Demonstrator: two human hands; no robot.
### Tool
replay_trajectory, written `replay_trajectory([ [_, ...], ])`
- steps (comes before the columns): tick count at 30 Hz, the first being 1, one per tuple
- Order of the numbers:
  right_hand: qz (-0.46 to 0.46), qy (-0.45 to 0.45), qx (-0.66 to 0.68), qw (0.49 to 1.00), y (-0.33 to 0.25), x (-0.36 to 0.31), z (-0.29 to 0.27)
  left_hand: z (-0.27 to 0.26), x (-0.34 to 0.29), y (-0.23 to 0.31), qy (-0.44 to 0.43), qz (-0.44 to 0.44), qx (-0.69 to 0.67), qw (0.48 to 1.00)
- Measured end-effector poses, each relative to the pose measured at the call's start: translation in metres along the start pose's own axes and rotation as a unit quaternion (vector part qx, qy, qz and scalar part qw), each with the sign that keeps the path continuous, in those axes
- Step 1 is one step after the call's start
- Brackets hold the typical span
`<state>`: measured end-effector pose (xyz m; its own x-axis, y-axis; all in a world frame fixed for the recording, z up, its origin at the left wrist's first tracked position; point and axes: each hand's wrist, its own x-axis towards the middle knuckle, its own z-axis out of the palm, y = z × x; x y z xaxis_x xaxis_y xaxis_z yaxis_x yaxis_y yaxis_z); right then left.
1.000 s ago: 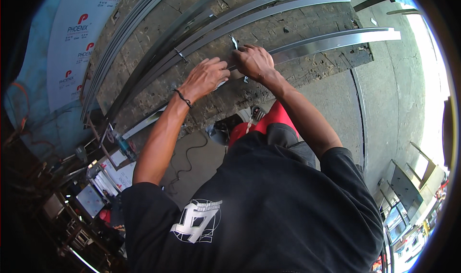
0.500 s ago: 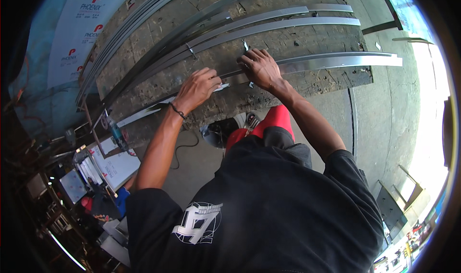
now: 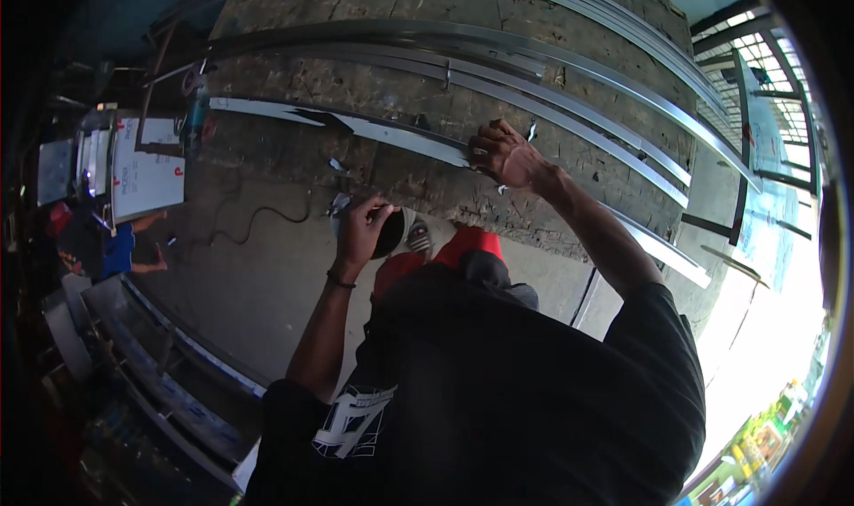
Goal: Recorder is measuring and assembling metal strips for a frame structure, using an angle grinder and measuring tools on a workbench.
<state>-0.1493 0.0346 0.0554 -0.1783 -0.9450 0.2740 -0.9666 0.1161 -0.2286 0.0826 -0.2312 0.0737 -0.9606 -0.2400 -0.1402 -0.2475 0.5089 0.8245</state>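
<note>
A long metal strip (image 3: 400, 135) lies along the near side of the worktable. Whitish film covers its left part, with a dark, torn-looking gap partway along. My right hand (image 3: 511, 157) is closed over the strip, fingers curled around its edge. Nearer my body, off the strip, my left hand (image 3: 360, 230) is closed with thumb and fingers pinched together. Whatever it may hold is too small to make out. A crumpled pale scrap (image 3: 338, 205) is just beyond the left fingers, by the table's near edge. Another scrap (image 3: 532, 131) lies beyond my right hand.
Several long metal profiles (image 3: 569, 97) run across the wooden worktable (image 3: 382, 181). A teal power tool (image 3: 196, 119) sits at the table's left end, and a dark cord (image 3: 258, 212) trails on the floor. Another person (image 3: 120, 246) is at the far left beside a white panel (image 3: 147, 181).
My left hand has left the strip and drawn back toward my body. My right hand remains on the strip. The view has turned, and more whitish film shows along the strip's left part.
</note>
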Motion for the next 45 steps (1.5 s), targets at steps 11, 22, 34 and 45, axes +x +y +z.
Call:
replay_trajectory([
  [11,-0.127,-0.083,0.041,0.988,0.009,0.061,0.002,0.015,-0.046,-0.024,0.140,-0.142,-0.254,0.947],
  [22,-0.096,-0.049,0.079,0.991,0.013,0.153,0.032,0.038,-0.003,-0.017,0.096,-0.160,-0.649,0.738],
  [34,-0.070,-0.010,0.115,0.991,-0.010,0.179,0.018,0.055,0.110,-0.026,0.221,-0.049,-0.160,0.961],
  [45,0.162,0.031,0.037,0.986,-0.042,0.051,0.052,0.021,0.108,-0.049,0.363,-0.120,-0.173,0.908],
])
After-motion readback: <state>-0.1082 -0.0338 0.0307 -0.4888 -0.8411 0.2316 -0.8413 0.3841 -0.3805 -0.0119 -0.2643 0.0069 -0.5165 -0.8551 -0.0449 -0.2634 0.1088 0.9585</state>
